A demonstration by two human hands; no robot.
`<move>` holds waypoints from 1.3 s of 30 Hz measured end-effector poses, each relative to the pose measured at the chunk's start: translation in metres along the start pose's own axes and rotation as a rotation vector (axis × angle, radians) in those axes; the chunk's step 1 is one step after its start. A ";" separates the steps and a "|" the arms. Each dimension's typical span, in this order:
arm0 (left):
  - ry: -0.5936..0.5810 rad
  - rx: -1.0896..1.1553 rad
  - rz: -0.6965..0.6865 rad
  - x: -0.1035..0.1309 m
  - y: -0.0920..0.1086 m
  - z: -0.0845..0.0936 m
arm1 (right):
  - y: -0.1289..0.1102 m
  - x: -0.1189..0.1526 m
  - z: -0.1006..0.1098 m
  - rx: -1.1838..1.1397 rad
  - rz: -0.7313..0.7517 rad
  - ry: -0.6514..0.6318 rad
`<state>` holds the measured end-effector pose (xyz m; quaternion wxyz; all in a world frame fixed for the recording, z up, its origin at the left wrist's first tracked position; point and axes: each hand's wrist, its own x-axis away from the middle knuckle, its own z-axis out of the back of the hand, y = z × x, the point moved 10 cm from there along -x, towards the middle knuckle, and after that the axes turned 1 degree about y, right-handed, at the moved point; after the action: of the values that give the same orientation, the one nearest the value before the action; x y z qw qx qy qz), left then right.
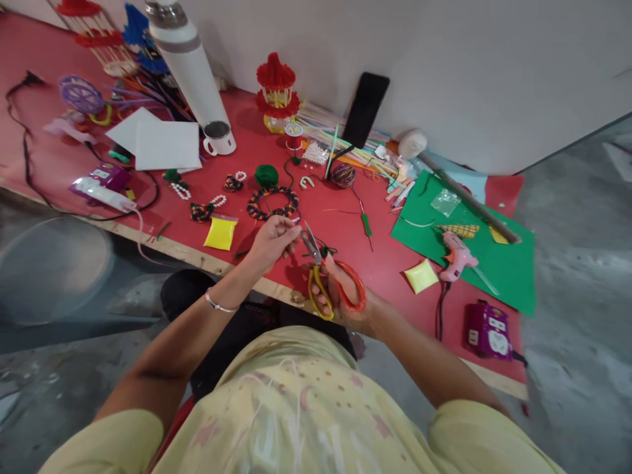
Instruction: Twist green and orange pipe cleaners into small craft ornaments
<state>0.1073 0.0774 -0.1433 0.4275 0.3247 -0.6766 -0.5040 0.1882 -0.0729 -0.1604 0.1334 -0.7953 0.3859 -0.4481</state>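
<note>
My right hand [345,299] grips a pair of scissors [315,253] with one yellow and one red-orange handle loop. Their blades are parted and point up toward the fingertips of my left hand. My left hand [274,242] is closed in a pinch close to the blades; what it pinches is too small to make out. A bit of dark green yarn [326,250] shows beside the scissors. Just beyond my left hand lies a multicoloured yarn ring [254,212]. Behind the ring sits a green yarn ball [266,176].
A small yellow packet [220,234] and yarn-and-bead pieces [201,210] lie to the left. A crochet hook [366,224] and multicoloured yarn ball [343,175] are right of centre. Farther right, a pink glue gun [458,255] rests by green sheet [513,263]. A white flask [190,72] stands behind.
</note>
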 end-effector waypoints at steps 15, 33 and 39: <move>-0.201 -0.064 -0.027 -0.009 -0.010 -0.034 | -0.015 0.009 -0.001 0.014 0.064 -0.073; -0.190 -0.658 -0.543 0.015 0.017 -0.060 | -0.033 0.010 0.008 0.033 0.198 0.035; -0.019 -0.520 -0.496 0.006 0.008 -0.033 | -0.120 0.050 0.044 0.293 0.516 0.248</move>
<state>0.1344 0.0611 -0.1295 0.3541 0.3546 -0.4301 -0.7509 0.2984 -0.0352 -0.0880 0.3078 -0.5829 0.5194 -0.5437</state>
